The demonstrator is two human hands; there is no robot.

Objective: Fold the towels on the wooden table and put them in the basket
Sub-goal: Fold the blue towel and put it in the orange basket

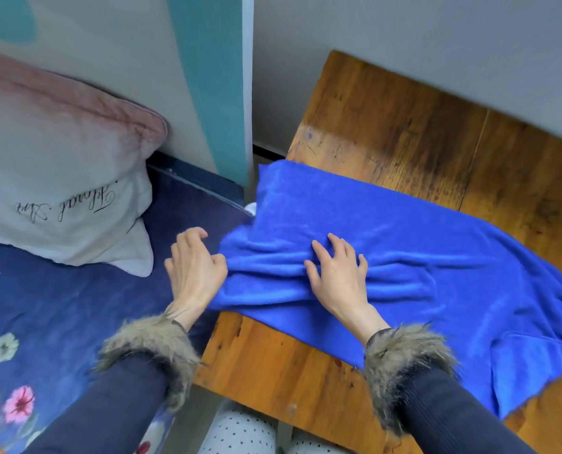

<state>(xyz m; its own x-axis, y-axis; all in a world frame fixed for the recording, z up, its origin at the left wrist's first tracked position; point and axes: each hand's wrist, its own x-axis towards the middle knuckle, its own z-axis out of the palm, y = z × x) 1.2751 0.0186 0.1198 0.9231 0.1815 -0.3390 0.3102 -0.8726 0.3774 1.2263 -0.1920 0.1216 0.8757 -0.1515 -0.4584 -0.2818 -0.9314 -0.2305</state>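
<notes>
One blue towel (387, 244) lay across the wooden table (420, 126) in the head view, rumpled into ridges near the table's left edge, with its left end hanging a little past that edge and its near-right corner draped toward the table's front edge. The right hand (337, 273) rested flat on the ridges with fingers spread and relaxed, pressing rather than gripping. The left hand (194, 267) sat at the towel's left end, beyond the table's left edge, fingers loosely curled; whether the thumb pinched the cloth could not be told. No basket showed in this view.

The risk seemed to lie at that overhanging end: a pull from the left hand without the right hand's weight could have dragged the towel off toward the bed (60, 306) and the pillow (60, 165). Folding over the unsmoothed ridges would likely have left a lumpy, crooked fold.
</notes>
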